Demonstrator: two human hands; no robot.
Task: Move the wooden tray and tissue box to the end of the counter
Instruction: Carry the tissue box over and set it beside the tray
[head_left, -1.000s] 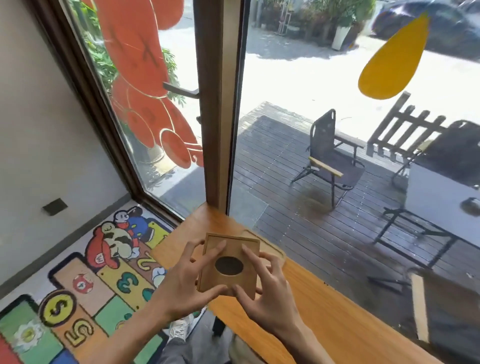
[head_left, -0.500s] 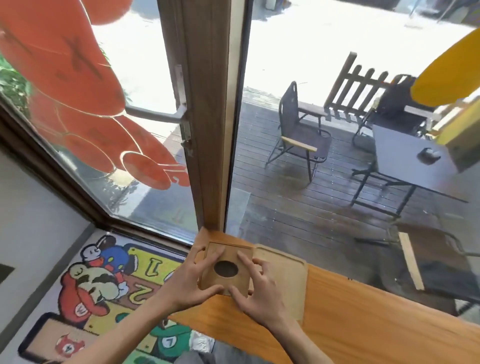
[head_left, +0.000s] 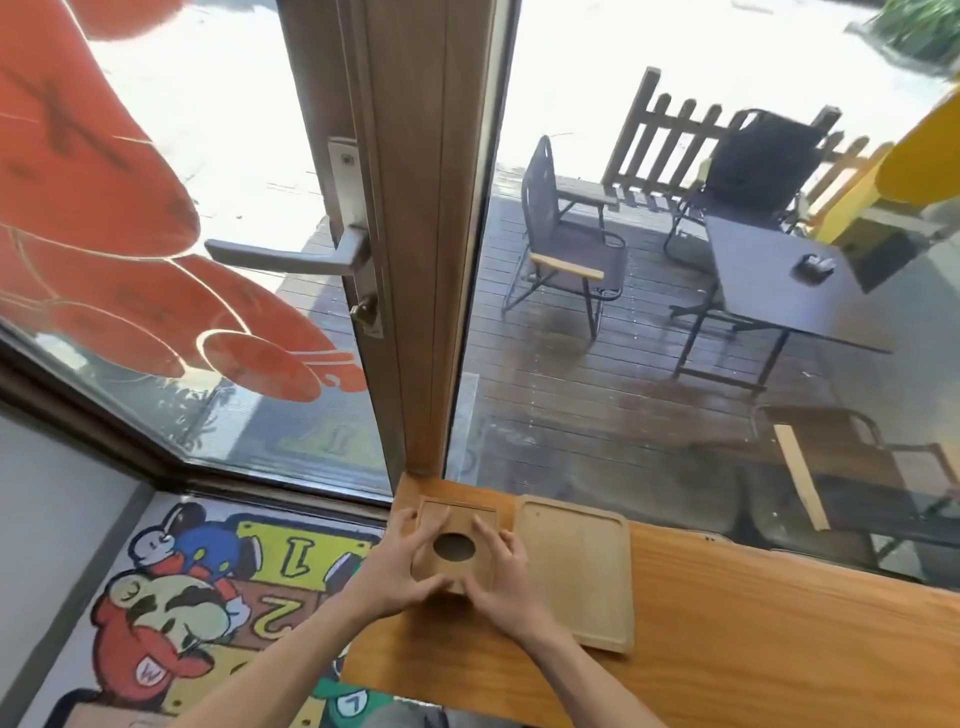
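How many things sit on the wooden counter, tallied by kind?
Tissue box: 1, held between the left hand and right hand
Wooden tray: 1, beside the box
Total: 2, both on the counter

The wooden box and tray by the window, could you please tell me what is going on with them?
A person has both hands on the tissue box, the left hand on its left side and the right hand on its right. The box sits at the end of the counter, near the window post. The tray lies flat just to the right of the box, untouched.
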